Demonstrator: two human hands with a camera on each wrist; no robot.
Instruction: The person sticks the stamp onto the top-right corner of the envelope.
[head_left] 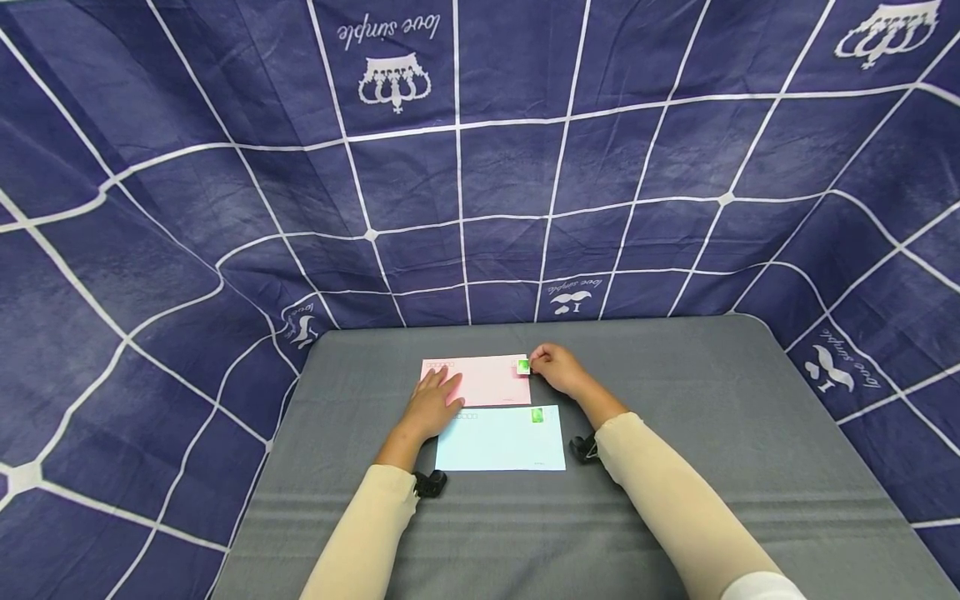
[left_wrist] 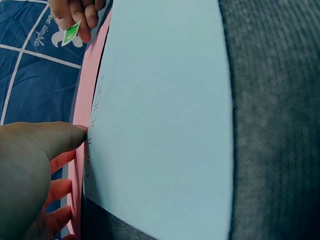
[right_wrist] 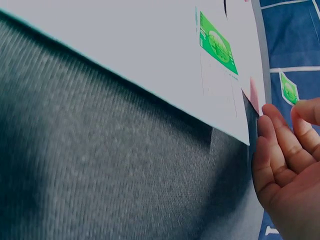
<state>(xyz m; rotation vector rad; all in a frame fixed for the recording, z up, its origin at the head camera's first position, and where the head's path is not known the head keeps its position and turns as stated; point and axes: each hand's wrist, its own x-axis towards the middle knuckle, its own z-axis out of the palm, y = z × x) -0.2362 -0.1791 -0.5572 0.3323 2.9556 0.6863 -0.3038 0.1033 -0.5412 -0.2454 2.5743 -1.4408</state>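
Note:
A pink envelope lies on the grey cloth, with a light blue envelope just in front of it. My left hand rests on the pink envelope's left end with fingers spread, its thumb at the blue envelope's upper edge. At the pink envelope's top right corner, my right hand pinches a small green stamp between thumb and forefinger. The stamp is tilted and held above the paper. Another green stamp sits flat on the blue envelope's upper right corner.
Grey cloth covers the table around the envelopes. Blue fabric with white grid lines hangs behind the table and along both sides. A black wrist camera on the right arm stands close to the blue envelope's right edge.

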